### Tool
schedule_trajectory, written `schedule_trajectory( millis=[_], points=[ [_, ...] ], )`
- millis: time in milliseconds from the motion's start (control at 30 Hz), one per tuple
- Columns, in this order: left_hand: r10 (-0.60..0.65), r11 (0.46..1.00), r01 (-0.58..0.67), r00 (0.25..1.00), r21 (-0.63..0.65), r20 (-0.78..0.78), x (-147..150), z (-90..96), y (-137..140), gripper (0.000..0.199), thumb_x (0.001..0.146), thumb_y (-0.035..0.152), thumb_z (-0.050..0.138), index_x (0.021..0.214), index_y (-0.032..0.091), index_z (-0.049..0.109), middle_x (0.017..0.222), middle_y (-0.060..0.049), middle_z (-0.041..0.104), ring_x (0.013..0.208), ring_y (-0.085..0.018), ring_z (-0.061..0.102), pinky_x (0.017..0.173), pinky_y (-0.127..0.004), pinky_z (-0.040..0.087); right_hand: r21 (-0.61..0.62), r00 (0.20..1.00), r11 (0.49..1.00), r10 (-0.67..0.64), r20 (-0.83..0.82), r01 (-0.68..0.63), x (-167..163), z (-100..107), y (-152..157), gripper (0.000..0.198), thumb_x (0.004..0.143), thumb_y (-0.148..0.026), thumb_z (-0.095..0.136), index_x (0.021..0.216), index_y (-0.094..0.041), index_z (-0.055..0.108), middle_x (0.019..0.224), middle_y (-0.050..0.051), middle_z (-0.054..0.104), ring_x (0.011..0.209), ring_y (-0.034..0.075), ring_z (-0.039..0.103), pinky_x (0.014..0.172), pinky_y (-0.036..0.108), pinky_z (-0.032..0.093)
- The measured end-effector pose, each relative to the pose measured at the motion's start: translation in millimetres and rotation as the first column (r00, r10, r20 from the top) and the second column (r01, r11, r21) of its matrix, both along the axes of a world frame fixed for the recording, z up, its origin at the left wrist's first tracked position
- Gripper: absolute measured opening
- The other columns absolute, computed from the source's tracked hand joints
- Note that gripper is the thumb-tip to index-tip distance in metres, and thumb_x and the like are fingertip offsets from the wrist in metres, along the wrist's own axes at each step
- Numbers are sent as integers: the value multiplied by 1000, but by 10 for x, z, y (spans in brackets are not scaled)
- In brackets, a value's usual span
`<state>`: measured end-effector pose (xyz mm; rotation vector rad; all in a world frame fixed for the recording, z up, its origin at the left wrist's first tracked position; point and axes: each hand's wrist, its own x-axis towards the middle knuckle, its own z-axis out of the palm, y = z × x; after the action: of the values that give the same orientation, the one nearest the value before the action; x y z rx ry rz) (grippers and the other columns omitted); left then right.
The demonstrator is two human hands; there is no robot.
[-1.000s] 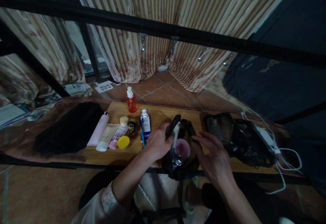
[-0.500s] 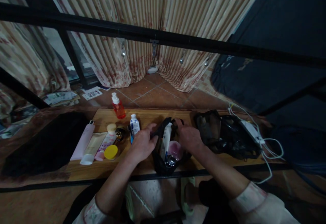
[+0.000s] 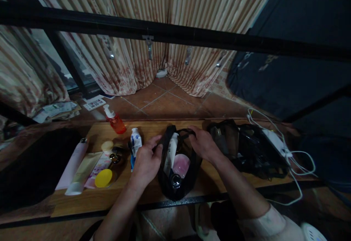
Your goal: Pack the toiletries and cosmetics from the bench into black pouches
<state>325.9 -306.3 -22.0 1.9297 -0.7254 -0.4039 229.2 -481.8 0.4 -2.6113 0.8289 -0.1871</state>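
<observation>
Between my hands a black mesh pouch point(image 3: 164, 184) stands on the wooden board, its mouth spread open. Inside it show a white tube point(image 3: 171, 149), a pink round container point(image 3: 181, 165) and a shiny round-capped item point(image 3: 176, 181). My left hand point(image 3: 146, 160) pinches the pouch's left rim. On the other side my right hand point(image 3: 204, 142) has its fingers closed on the right rim. Just left of my left hand lies a white and blue tube point(image 3: 135, 141), with a blue item partly hidden beneath it.
At left are a red pump bottle point(image 3: 116, 122), a yellow-lidded jar point(image 3: 103, 178), a pink tube point(image 3: 72, 164), a beige tube point(image 3: 83, 173) and a black bag point(image 3: 30, 168). Right are another black mesh pouch point(image 3: 227, 138) and white cables point(image 3: 294, 157). A black bar point(image 3: 175, 33) crosses ahead.
The pouch mouth is held wider and its contents show more plainly. Both hands stay at its rim. My view has shifted, so the items at left sit lower and further left.
</observation>
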Motion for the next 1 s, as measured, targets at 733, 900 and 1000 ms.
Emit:
schedule_trajectory(
  millis=[733, 900, 1000],
  points=[
    [-55, 992, 62, 996, -106, 68, 63, -61, -36, 53, 82, 20, 54, 133, 24, 42, 118, -6, 57, 102, -18, 59, 89, -33, 49, 42, 993, 997, 55, 100, -59, -466, -224, 133, 69, 81, -14, 49, 145, -20, 24, 121, 11, 62, 96, 24, 65, 86, 38, 49],
    [-388, 920, 372, 816, 124, 430, -9, 61, 7, 64, 76, -3, 41, 125, 36, 54, 156, 4, 7, 141, -24, 21, 113, -48, 25, -105, 907, 985, 170, 386, -140, -450, -228, 97, 40, 84, -11, 43, 120, -24, 55, 128, 8, 52, 116, 22, 52, 97, 39, 44],
    [-524, 851, 439, 697, 287, 490, -91, 16, -65, 63, 72, -7, 42, 113, 36, 64, 157, 7, 6, 142, -27, 14, 113, -55, 19, -192, 853, 935, 352, 385, -299, -488, -170, 153, 24, 86, -14, 46, 98, -23, 65, 111, 7, 61, 105, 22, 52, 93, 40, 43]
  ],
)
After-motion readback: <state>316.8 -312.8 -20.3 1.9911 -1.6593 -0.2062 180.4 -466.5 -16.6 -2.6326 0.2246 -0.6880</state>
